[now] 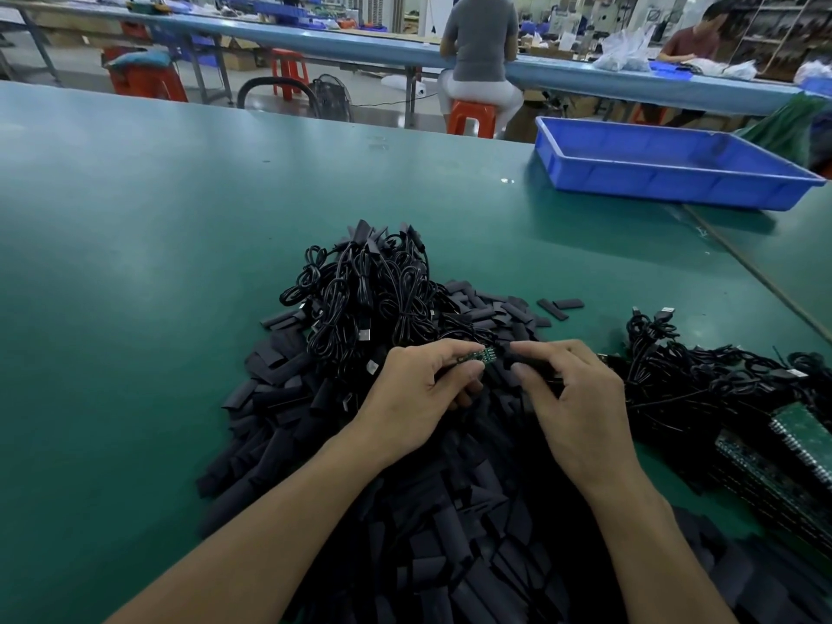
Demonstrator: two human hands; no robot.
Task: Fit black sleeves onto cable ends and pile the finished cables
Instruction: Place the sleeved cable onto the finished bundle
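My left hand (418,394) pinches a cable end, a small green circuit board (479,355) that sticks out to the right of my fingers. My right hand (572,394) holds a black sleeve (517,360) between thumb and forefinger, its mouth just right of the board's tip. A heap of loose black sleeves (288,425) spreads under and around both hands. Behind them rises a pile of coiled black cables (373,290). Another bunch of black cables (702,376) lies to the right.
A blue plastic tray (666,173) stands at the back right of the green table (135,263). Green circuit boards (792,448) are stacked at the right edge. Two people sit at a far bench, with red stools around it.
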